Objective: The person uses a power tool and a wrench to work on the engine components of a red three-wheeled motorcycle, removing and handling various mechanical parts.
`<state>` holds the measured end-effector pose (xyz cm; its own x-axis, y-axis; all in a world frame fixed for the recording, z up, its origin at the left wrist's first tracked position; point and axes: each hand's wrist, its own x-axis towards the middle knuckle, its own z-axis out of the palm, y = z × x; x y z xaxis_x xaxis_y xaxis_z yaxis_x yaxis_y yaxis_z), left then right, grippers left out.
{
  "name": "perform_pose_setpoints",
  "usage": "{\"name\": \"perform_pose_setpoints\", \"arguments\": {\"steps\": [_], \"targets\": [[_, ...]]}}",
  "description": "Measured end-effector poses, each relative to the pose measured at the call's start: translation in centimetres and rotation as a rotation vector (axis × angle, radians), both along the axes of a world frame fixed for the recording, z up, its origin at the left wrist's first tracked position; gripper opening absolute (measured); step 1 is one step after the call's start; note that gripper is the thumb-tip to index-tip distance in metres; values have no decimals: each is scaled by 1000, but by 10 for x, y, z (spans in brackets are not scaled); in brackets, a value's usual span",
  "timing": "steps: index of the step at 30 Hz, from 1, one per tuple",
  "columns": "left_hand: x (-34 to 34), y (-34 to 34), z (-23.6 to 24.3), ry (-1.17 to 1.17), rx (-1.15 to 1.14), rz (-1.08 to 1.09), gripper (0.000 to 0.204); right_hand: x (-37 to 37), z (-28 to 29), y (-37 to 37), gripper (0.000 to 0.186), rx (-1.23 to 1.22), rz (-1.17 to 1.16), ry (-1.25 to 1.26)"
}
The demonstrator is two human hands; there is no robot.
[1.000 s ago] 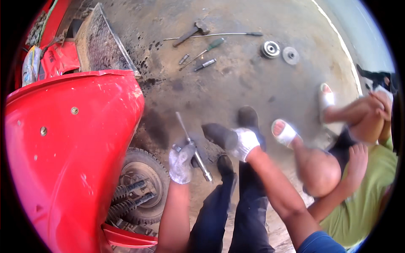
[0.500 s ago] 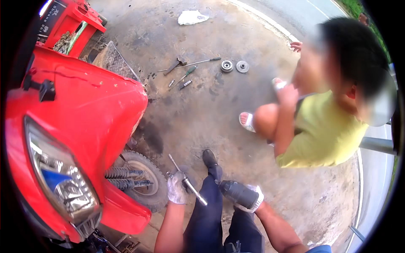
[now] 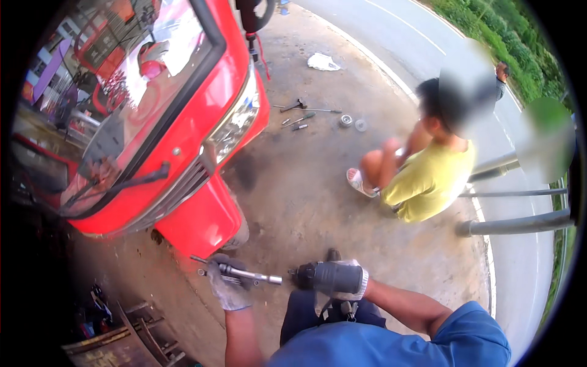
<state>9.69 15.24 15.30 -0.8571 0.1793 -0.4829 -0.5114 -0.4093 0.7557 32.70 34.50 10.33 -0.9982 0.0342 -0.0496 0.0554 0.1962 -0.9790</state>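
Note:
My left hand (image 3: 230,290), in a whitish work glove, is closed around several metal tools. A shiny socket extension bar (image 3: 260,277) sticks out of it to the right, and a thinner rod (image 3: 199,260) pokes out to the left. My right hand (image 3: 354,280), also gloved, grips a dark grey power tool (image 3: 335,277) that looks like an impact wrench. Its nose points left toward the socket end of the bar, with a small gap between them. Most of my right fingers are hidden by the tool's body.
To the left stands a red three-wheeled vehicle (image 3: 202,214) with a windshield and headlight. On the concrete ahead lie a hammer (image 3: 295,105), screwdriver (image 3: 306,116), round metal part (image 3: 346,121) and white bag (image 3: 323,62). A person in yellow (image 3: 431,180) squats right, near grey railings (image 3: 520,224).
My view has swung, bringing the vehicle's windshield into sight. The bar in my left hand now lies nearly level, and the power tool's nose is closer to it.

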Motion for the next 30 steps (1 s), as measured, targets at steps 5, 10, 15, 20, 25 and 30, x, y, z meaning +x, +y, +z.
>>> {"name": "perform_pose_setpoints", "arguments": {"steps": [5,10,15,20,25,30], "targets": [[-10,-127,60,165,162,193,29,-71,41,-110,44,5,241,120],[-30,-317,56,198,228,334,30,-153,58,-261,24,154,531,166],[-43,-524,63,342,149,360,35,-224,76,-449,20,45,740,201],[-87,-670,81,529,-22,447,41,-305,72,-593,22,-38,752,384],[-159,-756,55,309,10,560,43,-398,34,-685,26,-89,776,116],[-264,-857,28,235,-87,608,45,-543,22,-766,39,-137,987,641]]}}
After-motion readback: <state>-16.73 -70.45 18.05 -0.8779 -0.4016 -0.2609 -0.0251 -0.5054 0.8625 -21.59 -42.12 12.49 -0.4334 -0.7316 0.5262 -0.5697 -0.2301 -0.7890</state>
